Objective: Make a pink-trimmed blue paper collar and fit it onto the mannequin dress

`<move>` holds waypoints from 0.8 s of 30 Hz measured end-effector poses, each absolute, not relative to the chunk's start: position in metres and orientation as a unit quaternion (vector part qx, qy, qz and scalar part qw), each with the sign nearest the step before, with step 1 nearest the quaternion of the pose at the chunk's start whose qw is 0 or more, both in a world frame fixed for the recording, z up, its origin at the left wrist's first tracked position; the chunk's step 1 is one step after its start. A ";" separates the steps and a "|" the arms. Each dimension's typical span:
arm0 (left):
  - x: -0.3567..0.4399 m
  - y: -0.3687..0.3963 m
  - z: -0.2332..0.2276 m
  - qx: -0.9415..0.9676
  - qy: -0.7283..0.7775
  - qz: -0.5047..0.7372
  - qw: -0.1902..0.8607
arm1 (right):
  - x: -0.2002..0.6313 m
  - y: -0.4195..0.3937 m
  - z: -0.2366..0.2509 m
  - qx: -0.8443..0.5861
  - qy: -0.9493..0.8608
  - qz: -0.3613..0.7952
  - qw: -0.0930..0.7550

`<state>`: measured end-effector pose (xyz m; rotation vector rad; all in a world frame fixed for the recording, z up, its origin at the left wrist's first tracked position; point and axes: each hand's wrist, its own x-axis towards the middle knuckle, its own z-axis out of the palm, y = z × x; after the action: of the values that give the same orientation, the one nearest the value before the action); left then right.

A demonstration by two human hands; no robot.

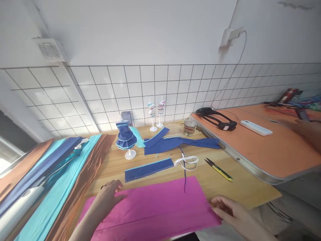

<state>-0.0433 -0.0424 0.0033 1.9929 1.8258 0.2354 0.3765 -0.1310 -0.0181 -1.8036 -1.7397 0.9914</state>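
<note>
- Pink paper (155, 207) lies flat on the near table (240, 187).
- Left hand (107, 195) presses it, fingers spread.
- Right hand (232, 212) holds its right edge, fingers loosely spread.
- Paper could crease or tear if the hands pull apart.

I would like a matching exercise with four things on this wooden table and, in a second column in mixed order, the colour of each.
Things:
1. sheet under both hands
2. strip beyond the sheet
3. thread snips
4. small doll dress on a stand

Colours:
A. yellow and black
B. magenta
C. dark blue with ruffles
D. dark blue with a light blue edge

Pairs: 1-B, 2-D, 3-A, 4-C
</note>
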 end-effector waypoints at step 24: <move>-0.114 -0.082 0.055 0.712 0.667 0.071 0.207 | 0.295 -0.030 0.016 -0.473 -0.824 0.269 0.158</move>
<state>-0.1141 -0.0823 0.0548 1.9836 1.8569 0.1983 0.2953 -0.0298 0.0159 -1.3534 -2.3560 0.7700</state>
